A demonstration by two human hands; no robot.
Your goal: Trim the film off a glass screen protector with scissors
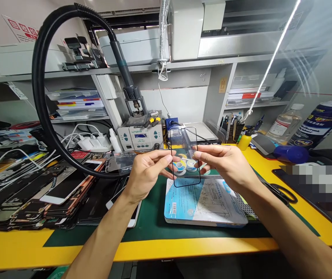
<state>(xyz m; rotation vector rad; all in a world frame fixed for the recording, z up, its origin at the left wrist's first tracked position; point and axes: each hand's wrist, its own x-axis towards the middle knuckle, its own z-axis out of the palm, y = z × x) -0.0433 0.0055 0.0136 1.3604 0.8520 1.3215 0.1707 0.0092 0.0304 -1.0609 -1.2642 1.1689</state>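
Note:
A clear phone-sized glass panel with a thin black border (pixel 185 139) is held upright in front of me. My left hand (pixel 151 168) pinches its left edge between thumb and fingers. On the opposite edge, my right hand (pixel 217 159) grips it the same way. Through the glass I see small round spools (pixel 180 166) with blue and yellow labels. Below the panel lies a blue and white spiral notebook (pixel 203 205) on a green mat (pixel 151 217).
Stacked phone parts (pixel 35 193) crowd the left side. A black hose (pixel 35 69) arches over them from a soldering station (pixel 142 135). Scissors (pixel 282 192), a yellow bottle (pixel 244 140), a clear bottle (pixel 284 124) and a spray can (pixel 320 122) are at right.

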